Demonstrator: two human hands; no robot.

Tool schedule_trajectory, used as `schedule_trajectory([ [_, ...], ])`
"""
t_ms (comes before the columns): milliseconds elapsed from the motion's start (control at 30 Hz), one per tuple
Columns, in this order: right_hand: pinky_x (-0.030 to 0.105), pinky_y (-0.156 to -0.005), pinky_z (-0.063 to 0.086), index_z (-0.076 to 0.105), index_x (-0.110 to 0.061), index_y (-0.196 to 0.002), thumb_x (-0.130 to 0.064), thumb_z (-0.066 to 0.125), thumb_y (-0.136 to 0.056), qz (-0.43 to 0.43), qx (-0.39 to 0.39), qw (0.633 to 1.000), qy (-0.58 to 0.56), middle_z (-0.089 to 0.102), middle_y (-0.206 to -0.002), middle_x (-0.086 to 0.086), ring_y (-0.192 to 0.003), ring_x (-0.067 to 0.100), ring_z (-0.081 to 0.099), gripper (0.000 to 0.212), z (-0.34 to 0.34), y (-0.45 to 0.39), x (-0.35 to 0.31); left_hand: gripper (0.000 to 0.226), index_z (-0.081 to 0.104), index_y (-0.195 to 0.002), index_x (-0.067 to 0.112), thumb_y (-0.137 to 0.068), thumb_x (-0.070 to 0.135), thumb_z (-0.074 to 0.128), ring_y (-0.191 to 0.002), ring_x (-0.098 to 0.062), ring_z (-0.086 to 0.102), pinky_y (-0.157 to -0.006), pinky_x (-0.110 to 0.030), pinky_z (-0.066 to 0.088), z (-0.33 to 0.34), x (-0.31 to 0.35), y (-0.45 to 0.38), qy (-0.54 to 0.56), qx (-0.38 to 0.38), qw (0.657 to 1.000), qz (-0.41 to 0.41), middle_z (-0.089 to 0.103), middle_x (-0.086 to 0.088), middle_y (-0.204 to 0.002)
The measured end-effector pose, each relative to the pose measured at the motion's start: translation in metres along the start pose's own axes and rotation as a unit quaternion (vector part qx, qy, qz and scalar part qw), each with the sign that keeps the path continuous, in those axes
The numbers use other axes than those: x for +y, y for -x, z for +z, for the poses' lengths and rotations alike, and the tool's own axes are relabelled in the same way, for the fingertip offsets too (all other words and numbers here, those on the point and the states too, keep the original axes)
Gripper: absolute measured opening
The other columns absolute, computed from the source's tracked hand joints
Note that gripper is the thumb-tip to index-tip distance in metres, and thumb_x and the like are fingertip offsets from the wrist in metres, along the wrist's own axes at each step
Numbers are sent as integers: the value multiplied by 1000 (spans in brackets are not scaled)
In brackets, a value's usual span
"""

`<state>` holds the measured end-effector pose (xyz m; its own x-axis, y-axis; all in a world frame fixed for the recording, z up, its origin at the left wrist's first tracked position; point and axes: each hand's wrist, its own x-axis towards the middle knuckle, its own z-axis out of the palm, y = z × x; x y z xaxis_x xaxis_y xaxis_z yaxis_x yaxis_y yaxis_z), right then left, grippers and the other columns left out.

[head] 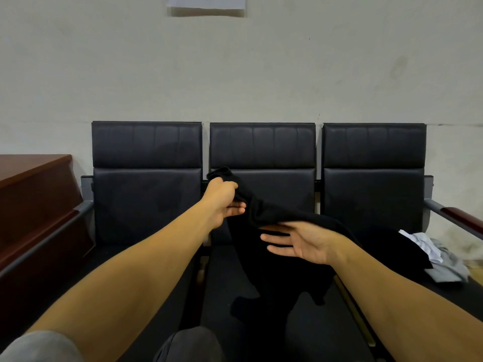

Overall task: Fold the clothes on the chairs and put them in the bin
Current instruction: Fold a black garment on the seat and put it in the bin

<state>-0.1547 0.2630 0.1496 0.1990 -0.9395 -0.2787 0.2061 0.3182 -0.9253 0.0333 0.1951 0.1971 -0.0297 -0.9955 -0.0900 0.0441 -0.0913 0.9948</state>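
Note:
A black garment hangs in the air over the middle chair of a row of three black seats. My left hand pinches its upper end, up near the middle backrest. My right hand is flat and open, palm toward me, fingers pointing left, under the draped cloth, which lies over its top edge. The lower part of the garment trails down onto the middle seat. More clothes lie on the right chair: a white piece and a grey piece. No bin is in view.
A reddish wooden counter stands left of the left chair. The right chair has a metal armrest with a wooden pad. A pale wall rises behind. My knee shows at the bottom.

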Motion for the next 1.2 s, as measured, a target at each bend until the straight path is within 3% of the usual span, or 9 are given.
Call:
schedule_trajectory([
  [133,30,-73,55,71,-14,-113,-44,48,-103,-17,155,987,-37,74,-97,2,-88,17,67,39,-1,-4,-10,28,44,-132,9,-105,11,47,-56,-18,60,-45,-28,52,-14,3,-7,33,27,999,-3,60,-18,-117],
  [233,28,-72,56,72,-16,-110,-41,51,-103,-73,227,966,102,73,-96,7,-82,15,67,33,-6,-8,-12,38,41,-143,8,-105,14,48,-54,-16,64,-46,-27,52,-14,6,-4,39,-4,999,-8,63,-18,-122],
  [433,24,-85,54,47,-31,-134,-24,84,-79,-247,94,905,333,62,-116,-12,-104,5,63,66,19,-15,-7,16,50,-121,10,-107,16,46,-56,-19,66,-46,-27,52,12,18,18,-3,-105,994,-1,69,-18,-106],
  [567,43,-78,59,67,-31,-98,-28,69,-86,-256,205,863,385,72,-86,-6,-82,14,69,12,29,-28,-11,42,31,-140,4,-105,15,51,-50,-19,65,-43,-27,51,13,21,14,-65,-71,994,46,65,-24,-107],
  [733,33,-62,51,63,-29,-90,-18,52,-95,-258,243,840,412,66,-74,-2,-68,19,64,16,27,-23,-19,76,17,-153,46,-101,5,54,-50,-22,67,-46,-28,54,-13,23,14,-138,-26,978,155,56,-22,-126],
  [833,34,-65,47,59,-28,-98,-21,50,-93,-230,204,755,579,66,-87,0,-79,28,63,13,21,-19,-17,32,61,-129,22,-103,8,48,-58,-21,72,-48,-29,56,-19,19,14,-226,-64,957,169,56,-8,-139],
  [967,39,-75,50,60,-27,-120,-27,57,-90,-143,202,606,756,66,-113,7,-99,35,64,31,1,-10,-18,20,72,-96,15,-104,17,54,-82,-14,76,-56,-31,60,-29,18,12,-315,-83,922,211,71,-3,-110],
  [1100,40,-76,50,59,-19,-122,-28,57,-90,-12,260,610,748,61,-113,10,-99,35,61,34,-33,-2,-13,17,72,-98,16,-89,29,78,-77,-14,73,-61,-33,62,-46,25,15,-389,-113,880,248,75,0,-87],
  [1200,36,-68,48,57,-19,-126,-28,56,-91,26,312,684,659,61,-104,7,-90,31,60,37,-56,2,-6,23,68,-105,22,-86,29,78,-86,-18,71,-79,-40,60,-60,22,12,-586,-89,758,272,74,4,-93],
])
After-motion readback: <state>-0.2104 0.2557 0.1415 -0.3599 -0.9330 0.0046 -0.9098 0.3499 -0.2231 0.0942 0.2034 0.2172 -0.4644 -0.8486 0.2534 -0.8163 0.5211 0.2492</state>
